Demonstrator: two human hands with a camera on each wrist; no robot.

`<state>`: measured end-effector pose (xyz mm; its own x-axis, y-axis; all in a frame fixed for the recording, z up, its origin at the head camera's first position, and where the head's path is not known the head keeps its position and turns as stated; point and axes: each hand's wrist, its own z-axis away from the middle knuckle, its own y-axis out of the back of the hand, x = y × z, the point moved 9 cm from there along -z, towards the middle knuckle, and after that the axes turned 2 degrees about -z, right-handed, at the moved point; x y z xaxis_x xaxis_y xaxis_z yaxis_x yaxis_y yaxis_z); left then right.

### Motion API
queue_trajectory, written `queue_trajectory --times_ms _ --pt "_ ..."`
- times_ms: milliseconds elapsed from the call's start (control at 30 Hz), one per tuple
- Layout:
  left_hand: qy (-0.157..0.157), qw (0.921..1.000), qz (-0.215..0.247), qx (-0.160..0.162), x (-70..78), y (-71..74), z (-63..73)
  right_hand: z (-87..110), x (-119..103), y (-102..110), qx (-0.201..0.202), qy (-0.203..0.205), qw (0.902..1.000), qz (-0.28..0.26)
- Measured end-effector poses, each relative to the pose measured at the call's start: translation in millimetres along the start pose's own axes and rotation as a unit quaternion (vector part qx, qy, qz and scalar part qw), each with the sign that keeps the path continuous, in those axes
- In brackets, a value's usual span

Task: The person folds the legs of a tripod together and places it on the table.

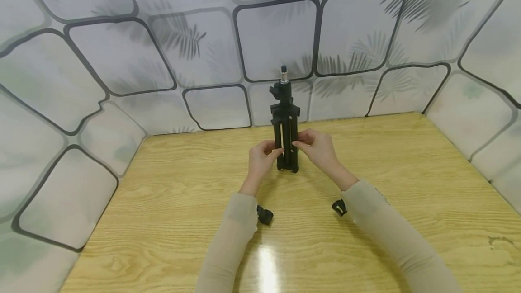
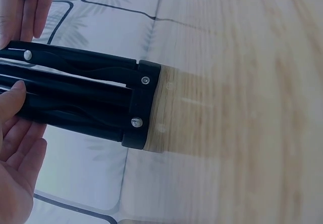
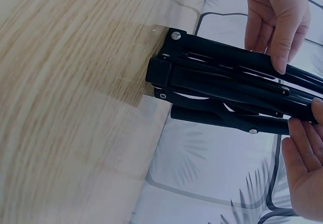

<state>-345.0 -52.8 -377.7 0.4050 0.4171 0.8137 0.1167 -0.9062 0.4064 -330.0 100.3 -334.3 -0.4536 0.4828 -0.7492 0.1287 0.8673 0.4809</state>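
A folded black tripod stand (image 1: pixel 286 123) with a silver-and-black tip stands upright on the wooden table. My left hand (image 1: pixel 260 159) pinches one of its legs from the left, thumb in front. On the other side my right hand (image 1: pixel 319 148) pinches a leg between thumb and fingers. The left wrist view shows the left hand's thumb and fingers (image 2: pixel 22 156) around a leg, close to the stand's riveted lower end (image 2: pixel 136 120). From the right wrist camera, the right hand (image 3: pixel 309 173) grips the near legs, and the left hand (image 3: pixel 277 19) holds the opposite side.
Black wrist-strap pieces show beside both sleeves, the left piece (image 1: pixel 265 215) and the right piece (image 1: pixel 339 207). Behind the stand, a patterned fabric backdrop (image 1: pixel 215 107) rises at the back edge of the wooden table (image 1: pixel 183 220) and along both sides.
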Motion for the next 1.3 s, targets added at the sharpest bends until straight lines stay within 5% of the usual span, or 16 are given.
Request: queue_trajectory --times_ms 433,800,1300 --pt "0.0 1.0 -0.001 -0.008 1.3 -2.8 -1.8 -6.3 6.4 19.7 0.05 0.036 0.9981 -0.006" --pt "0.014 0.9996 0.01 -0.02 -1.2 -5.5 -1.4 -15.8 20.5 7.6 0.0 -0.004 0.9999 0.009" --pt "0.01 0.9995 0.014 -0.026 -1.9 -6.2 -2.4 -27.6 25.3 -10.6 -0.048 -0.004 0.9988 -0.006"
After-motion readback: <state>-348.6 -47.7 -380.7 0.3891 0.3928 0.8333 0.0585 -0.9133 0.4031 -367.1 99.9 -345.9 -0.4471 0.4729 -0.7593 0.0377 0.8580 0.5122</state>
